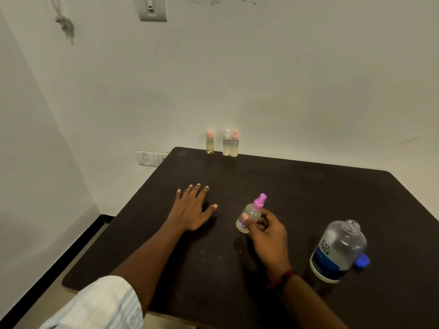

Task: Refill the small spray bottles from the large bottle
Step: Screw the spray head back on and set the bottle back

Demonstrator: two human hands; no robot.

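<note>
Our right hand (pixel 266 231) was clamped on a small spray bottle (pixel 253 212) just right of the frame's centre. The thumb lay across its front and the fingers curled behind. The bottle was tilted, its pink sprayer head (pixel 259 201) leaning toward the upper right. Whether its base touched the table (pixel 308 186) or hung just above it, we could not tell. Our left hand (pixel 192 207) lay flat and open on the dark top, left of centre, fingers spread, holding nothing and apart from the right hand.

The large bottle (pixel 337 252) stood in the lower right of the frame, near our right wrist. Its neck was bare, and a blue cap (pixel 362 260) lay just beside it on the right. Three other spray bottles (pixel 226 143) stood upright at the table's far edge against the wall, upper centre, all capped and showing pale yellowish liquid.

We judged the step in hand to be the fourth small bottle: the source was already open, but the sprayer head was on. How full this bottle was, we could not make out. If unfilled, the next move called for the left hand to come across and twist the head off while the right held the body steady. A slow pour into a narrow neck would follow. If full, it only needed setting upright beside the others.
</note>
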